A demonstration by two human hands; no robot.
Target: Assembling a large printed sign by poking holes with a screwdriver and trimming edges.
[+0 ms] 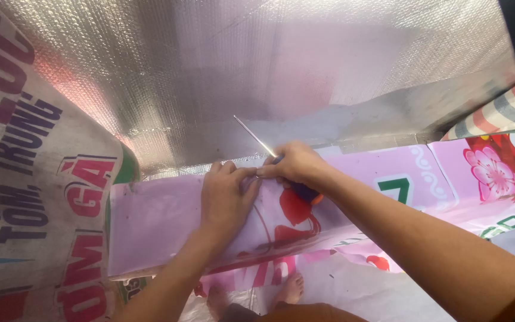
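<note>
Right grip: your right hand [293, 162] is closed around a thin metal awl [256, 138] with a dark handle; the shaft points up and to the left, away from you.
Left grip: your left hand [226, 197] lies flat, fingers together, pressing down on the pink printed sheet [156, 217]; it clasps nothing. Its fingertips touch your right hand at the upper edge of the sheet.
Work piece: the pink sheet is folded over a long board-like edge that runs across in front of you, at the foot of the silver foil backing [222, 65].
Tool position: the awl's handle end sits at the fold, just where both hands meet; the exact contact point is hidden by your fingers.
Progress (judgement): the sheet already looks wrapped and smoothed along the left stretch; fixing at the top edge seems under way, and the flowered stretch to the right appears loose, so most of the edge is left.
Surroundings: a printed woven sack [37, 179] hangs at left; your bare feet [290, 289] stand on the floor below.
</note>
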